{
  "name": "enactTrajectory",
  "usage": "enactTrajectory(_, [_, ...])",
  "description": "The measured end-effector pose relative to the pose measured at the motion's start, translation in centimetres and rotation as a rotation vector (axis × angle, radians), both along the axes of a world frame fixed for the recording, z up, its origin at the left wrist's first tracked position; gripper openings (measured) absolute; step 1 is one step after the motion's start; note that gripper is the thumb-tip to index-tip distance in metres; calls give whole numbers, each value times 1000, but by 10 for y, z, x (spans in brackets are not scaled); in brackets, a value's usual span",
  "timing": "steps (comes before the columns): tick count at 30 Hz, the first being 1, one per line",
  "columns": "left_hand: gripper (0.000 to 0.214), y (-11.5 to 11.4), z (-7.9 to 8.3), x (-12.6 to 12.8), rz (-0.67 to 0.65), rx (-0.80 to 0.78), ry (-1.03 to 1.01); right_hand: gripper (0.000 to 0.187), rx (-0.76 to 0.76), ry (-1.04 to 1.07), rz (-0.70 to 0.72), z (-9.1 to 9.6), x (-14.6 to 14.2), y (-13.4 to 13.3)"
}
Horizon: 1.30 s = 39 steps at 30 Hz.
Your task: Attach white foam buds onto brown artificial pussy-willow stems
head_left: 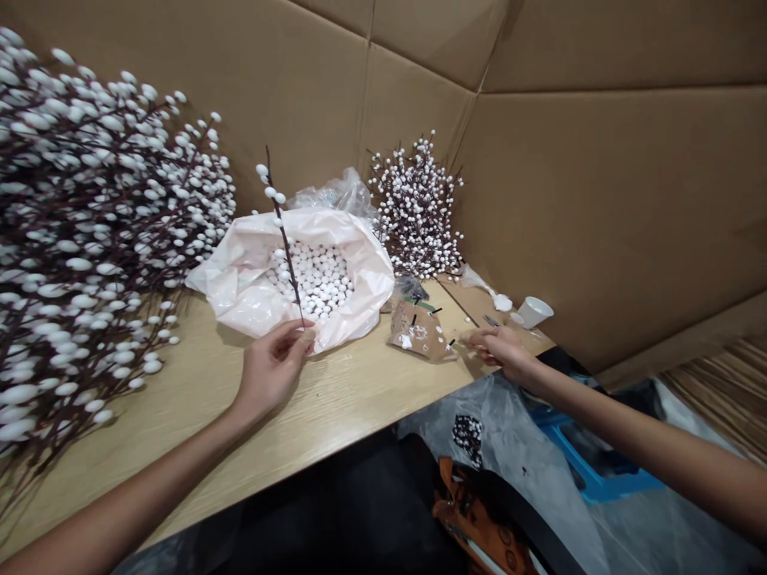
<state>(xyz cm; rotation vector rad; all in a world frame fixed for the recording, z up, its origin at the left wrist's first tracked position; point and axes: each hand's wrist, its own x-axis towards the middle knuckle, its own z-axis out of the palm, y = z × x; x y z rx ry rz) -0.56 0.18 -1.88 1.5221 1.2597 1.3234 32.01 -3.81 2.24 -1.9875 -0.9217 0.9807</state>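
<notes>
Two bare hands in view: left hand (269,371) pinches a thin dark-brown stem dotted with white foam beads (284,239) upright, fingertips clamped low for steady control, above a pale pink plastic bag (240,287) of loose white beads; right hand (500,351), fingers together, holds nothing discernible, near a crumpled brown paper scrap (416,331)

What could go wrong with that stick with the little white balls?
The thin beaded twig pinched in the left hand might slip and fall onto the open plastic bag. That bag of white beads sits near the front edge of the table, so a bump might spill beads over the edge. The right hand is also close to a small metal tool, which might poke its fingers.
</notes>
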Motion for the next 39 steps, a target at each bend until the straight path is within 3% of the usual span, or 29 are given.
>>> enactTrajectory(3, [33,-1,1,0,0,-2,2,3,87,-168,109,10,-9,1])
enactTrajectory(8, [34,-1,2,1,8,-15,-28,11,132,-518,496,25,-32,8])
enactTrajectory(14, [33,-1,2,1,2,-9,-47,18,-77,-315,877,27,-59,11])
enactTrajectory(18, [32,-2,2,0,4,-4,-63,16,-270,-159,992,27,-81,3])
enactTrajectory(23, [32,-1,-3,-1,-5,18,-93,16,-321,-87,1099,19,-92,-4])
enactTrajectory(29, [32,-1,-1,0,0,40,-89,17,-230,-204,1202,12,-92,-2])
enactTrajectory(39, [28,-3,1,1,0,88,-43,20,3,-558,1319,18,-116,-2])
